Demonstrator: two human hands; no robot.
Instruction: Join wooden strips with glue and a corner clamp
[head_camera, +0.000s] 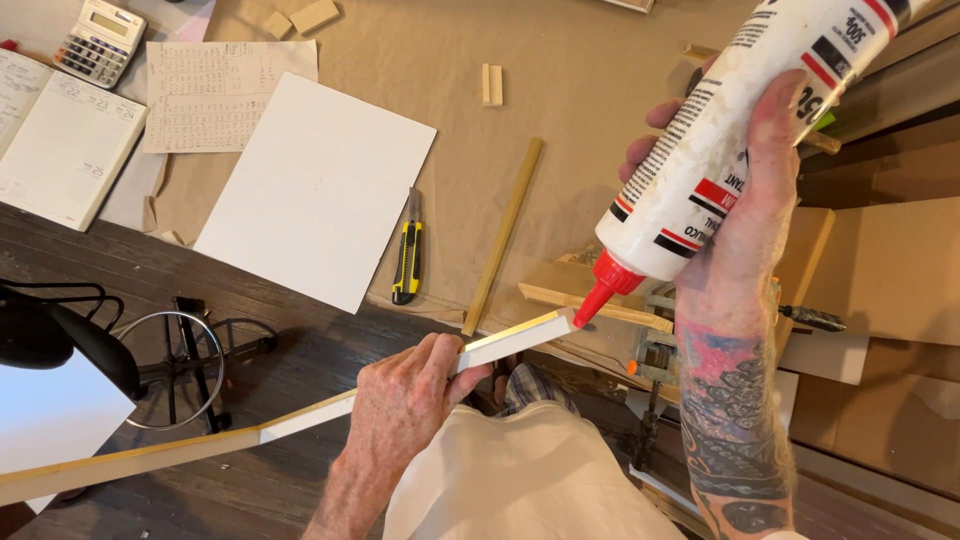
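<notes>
Left hand is wrapped around a long moulding strip, white face with a gold edge, fingers closed on it near the cut end. The strip runs from lower left of the frame up to centre, its mitred end at about mid-frame, hanging off the front edge of the worktop — not resting on it.

Right hand holds a white glue bottle tipped nozzle-down, fingers clamped round the body. The red nozzle sits touching or just at the cut end — can't tell if glue is flowing.

To do this well, as I read it:
- Keep the strip braced — left grip that close to the end is good, it limits wobble.
- Thin even bead across the whole mitre face, light squeeze; too much will run onto the white face.
- Keep the cut face tilted upward so glue doesn't drip.

Around it: yellow utility knife and a loose wooden strip at centre, white board left of them, calculator and notebook upper left, a clamp just right of the nozzle.
</notes>
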